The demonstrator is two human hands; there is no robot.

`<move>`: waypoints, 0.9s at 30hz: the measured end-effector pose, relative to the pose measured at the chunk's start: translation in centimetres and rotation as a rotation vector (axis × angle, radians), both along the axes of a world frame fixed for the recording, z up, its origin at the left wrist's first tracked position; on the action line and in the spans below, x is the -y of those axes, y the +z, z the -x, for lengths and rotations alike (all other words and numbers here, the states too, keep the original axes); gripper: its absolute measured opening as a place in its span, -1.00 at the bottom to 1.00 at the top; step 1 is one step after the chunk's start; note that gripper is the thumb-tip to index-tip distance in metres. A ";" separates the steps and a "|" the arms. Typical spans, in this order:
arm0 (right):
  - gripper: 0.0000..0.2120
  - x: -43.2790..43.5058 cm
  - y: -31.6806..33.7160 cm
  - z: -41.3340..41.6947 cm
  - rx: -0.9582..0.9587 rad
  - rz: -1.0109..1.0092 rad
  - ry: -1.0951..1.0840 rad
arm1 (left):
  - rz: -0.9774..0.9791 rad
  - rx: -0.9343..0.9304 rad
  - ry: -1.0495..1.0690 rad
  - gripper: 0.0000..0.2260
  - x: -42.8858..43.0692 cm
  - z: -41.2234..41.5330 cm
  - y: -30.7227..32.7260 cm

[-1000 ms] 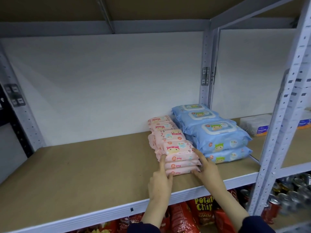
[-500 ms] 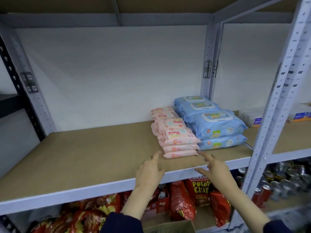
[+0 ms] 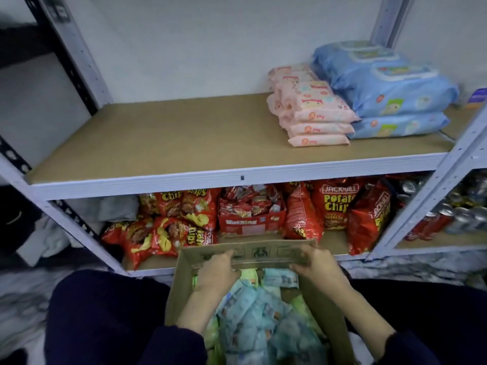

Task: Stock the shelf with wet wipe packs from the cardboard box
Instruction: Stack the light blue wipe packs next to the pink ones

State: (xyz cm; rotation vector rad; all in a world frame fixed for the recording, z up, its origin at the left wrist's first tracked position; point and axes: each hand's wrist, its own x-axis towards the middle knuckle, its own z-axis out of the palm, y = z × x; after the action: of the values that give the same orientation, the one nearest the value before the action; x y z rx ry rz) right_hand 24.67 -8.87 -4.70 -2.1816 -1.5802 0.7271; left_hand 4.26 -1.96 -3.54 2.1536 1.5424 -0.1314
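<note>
Here both hands grip the far flap of the cardboard box [image 3: 181,283]: the left hand [image 3: 216,271] curls its fingers over the flap's upper edge, and the right hand [image 3: 316,262] pinches the same flap further along, thumb in front. The box is plain brown corrugated board, open-topped, and sits low between two dark sleeves. Inside lies a loose heap of soft wet wipe packs [image 3: 253,317], pale blue and green; they overlap too much to count.

Beyond the flap stands the shelf [image 3: 158,138], a tan board with a white metal front rail and perforated uprights. At its right end sit the pink packs [image 3: 313,106] in rows going back, three high at the front, the rear ones too blurred to count. Touching them on the right are the blue packs [image 3: 382,90], larger and plump, with lids on top, stacked two high at the front. The whole left stretch of board is bare, open from the rail to the white back wall.

Below, glossy red chip bags [image 3: 334,206] crowd the lower shelf, and cans [image 3: 448,219] stand in the next bay.
</note>
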 end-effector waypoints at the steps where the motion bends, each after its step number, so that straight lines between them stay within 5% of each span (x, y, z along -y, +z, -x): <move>1: -0.55 -0.1 -1.2 0.3 -0.019 0.047 0.006 | 0.034 -0.039 0.011 -0.57 -0.1 0.5 -1.2; 8: -0.65 -0.7 -9.0 1.5 -0.028 0.396 0.001 | 0.322 -0.111 0.133 -0.59 -0.6 3.1 -10.5; 15: -0.80 -0.4 -15.8 2.1 -0.286 0.515 -0.035 | 0.310 -0.091 0.274 -0.60 -0.6 5.5 -19.5; 19: -0.46 -1.6 -18.7 2.6 -0.370 0.505 -0.073 | 0.288 -0.002 0.355 -0.62 -2.1 5.4 -22.7; 21: -0.61 -2.1 -20.7 2.8 -0.327 0.552 -0.101 | 0.283 0.117 0.362 -0.64 -2.9 5.7 -25.9; 22: -0.67 -2.5 -21.1 3.0 -0.291 0.582 -0.110 | 0.230 0.026 0.323 -0.66 -3.2 6.0 -27.0; 23: -0.67 -2.8 -21.6 3.2 -0.250 0.595 -0.110 | 0.133 -0.086 0.219 -0.67 -3.7 5.6 -27.4; 27: -0.49 -3.3 -24.4 3.8 -0.286 0.641 -0.157 | 0.302 0.021 0.240 -0.59 -4.5 3.5 -27.0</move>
State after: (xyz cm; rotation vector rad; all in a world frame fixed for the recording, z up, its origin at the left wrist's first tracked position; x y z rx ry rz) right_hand 20.91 -5.52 -29.14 -2.4266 -1.1101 1.5800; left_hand 0.81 2.58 -30.56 1.7213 1.6385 -0.2437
